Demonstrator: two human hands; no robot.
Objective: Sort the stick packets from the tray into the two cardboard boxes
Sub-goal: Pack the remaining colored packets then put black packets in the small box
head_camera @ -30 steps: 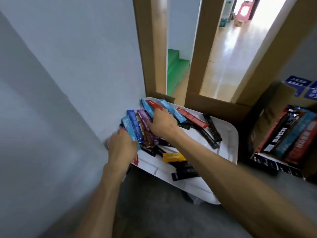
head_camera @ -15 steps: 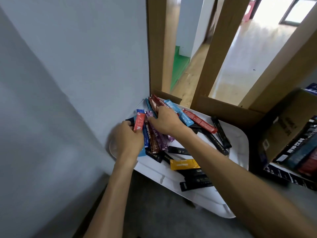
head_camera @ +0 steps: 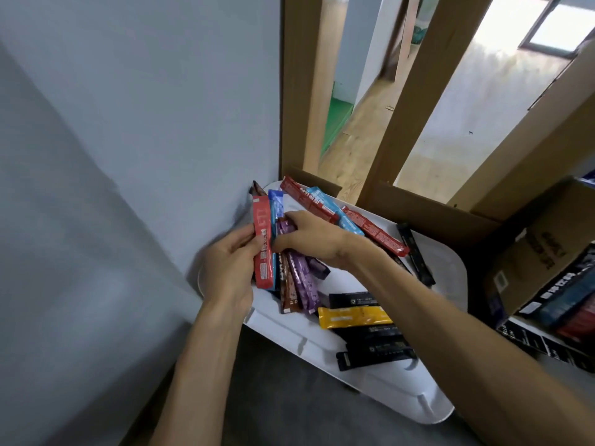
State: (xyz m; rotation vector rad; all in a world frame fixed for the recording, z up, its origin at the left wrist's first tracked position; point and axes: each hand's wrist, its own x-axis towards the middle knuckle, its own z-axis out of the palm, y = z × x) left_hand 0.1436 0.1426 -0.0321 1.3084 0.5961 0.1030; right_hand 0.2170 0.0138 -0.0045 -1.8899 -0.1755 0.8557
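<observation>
Left grip (head_camera: pixel 230 268) holds red packet (head_camera: pixel 263 249), pointing away lengthwise.

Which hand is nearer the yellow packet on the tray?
Right. The right hand sits just beyond the yellow packet, gripping the purple packets; the left hand is farther off to its left, holding a red packet.

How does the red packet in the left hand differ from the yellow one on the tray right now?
The red packet is held up, gripped by the left hand; the yellow packet lies flat on the tray, untouched. The red one is backed by a blue packet; the yellow one sits among black packets. Both are slim stick packets, neither boxed yet.
</observation>
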